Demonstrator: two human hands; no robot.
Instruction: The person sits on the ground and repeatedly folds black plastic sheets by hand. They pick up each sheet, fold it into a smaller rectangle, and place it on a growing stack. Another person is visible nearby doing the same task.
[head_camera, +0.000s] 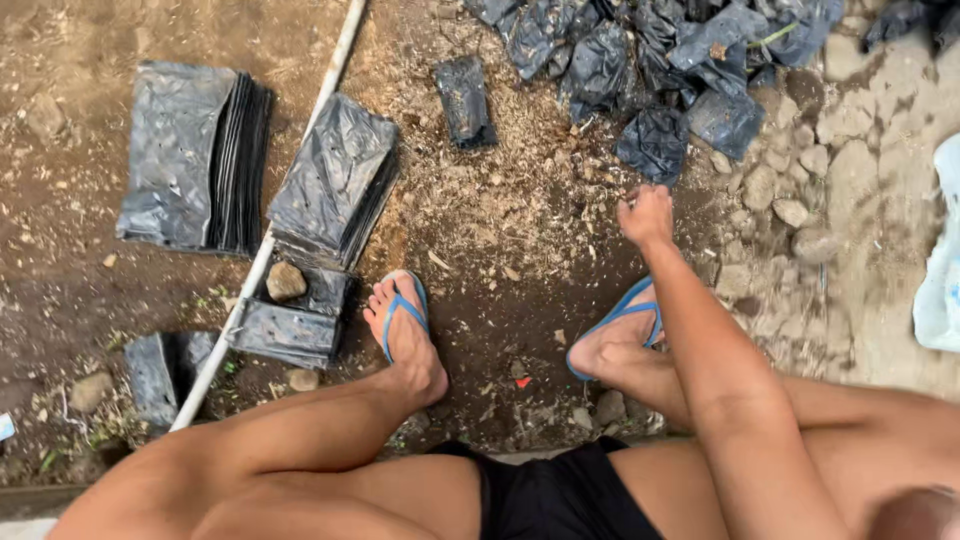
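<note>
Here the right hand, fingers curled shut on nothing I can make out, hovers just below a soil-filled black plastic bag at the pile's edge, with flat empty bag stacks lying well apart leftward.

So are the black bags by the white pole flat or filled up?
Flat. The bags lie in neat stacks beside the pole, thin edges showing.

Right hand outstretched — loose fist, grip closed, empty.
</note>
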